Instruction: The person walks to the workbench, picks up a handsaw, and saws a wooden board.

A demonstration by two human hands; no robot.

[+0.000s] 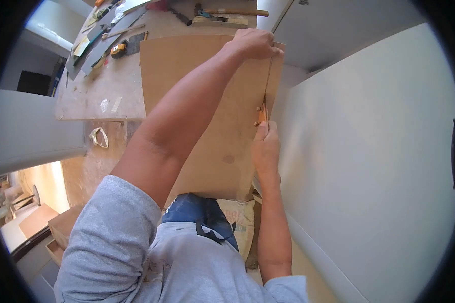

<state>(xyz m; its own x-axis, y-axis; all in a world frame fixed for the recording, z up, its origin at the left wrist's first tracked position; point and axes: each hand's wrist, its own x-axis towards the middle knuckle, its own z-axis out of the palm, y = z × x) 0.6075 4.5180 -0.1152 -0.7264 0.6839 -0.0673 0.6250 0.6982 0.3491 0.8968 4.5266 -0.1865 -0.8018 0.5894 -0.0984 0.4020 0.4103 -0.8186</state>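
A person wears a creased, heathered light-gray shirt [197, 272]; its left sleeve [111, 227], with a stitched hem, ends above the elbow. Dark blue legwear [179, 209] shows past the shirt's lower edge, where a thin black strap [207, 233] loops. Beyond the shirt's short sleeves, the left hand [254, 43] and right hand [266, 151] are bare.

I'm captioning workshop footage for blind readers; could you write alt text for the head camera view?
The right hand grips an orange-handled tool, apparently a saw, at a slit near the right edge of a brown board, while the left hand holds its far right corner. On the workbench to the left lie a tape measure and other tools.
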